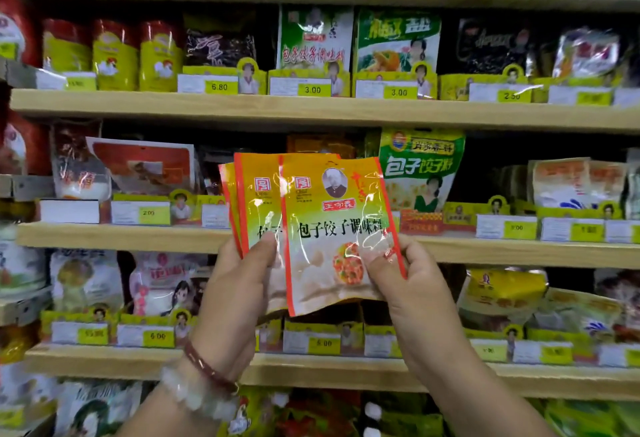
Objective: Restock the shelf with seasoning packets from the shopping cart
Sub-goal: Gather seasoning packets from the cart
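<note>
Both hands (pixel 239 284) raised, pinching packets (pixel 332 229)

The front seasoning packet (pixel 332 229) hides most of those behind it, and far price tags (pixel 588 97) blur unreadably.

Both hands hold a fanned stack of orange-and-yellow seasoning packets (pixel 332 229) upright before the wooden shelf (pixel 121 237). The left hand (pixel 239 284) pinches the rear packets, thumb on front; the right hand (pixel 405 277) pinches the front packet's lower right corner. Two bracelets (pixel 201 381) — one red, one pale — circle the left wrist. A green packet (pixel 420 166) stands just behind.
</note>
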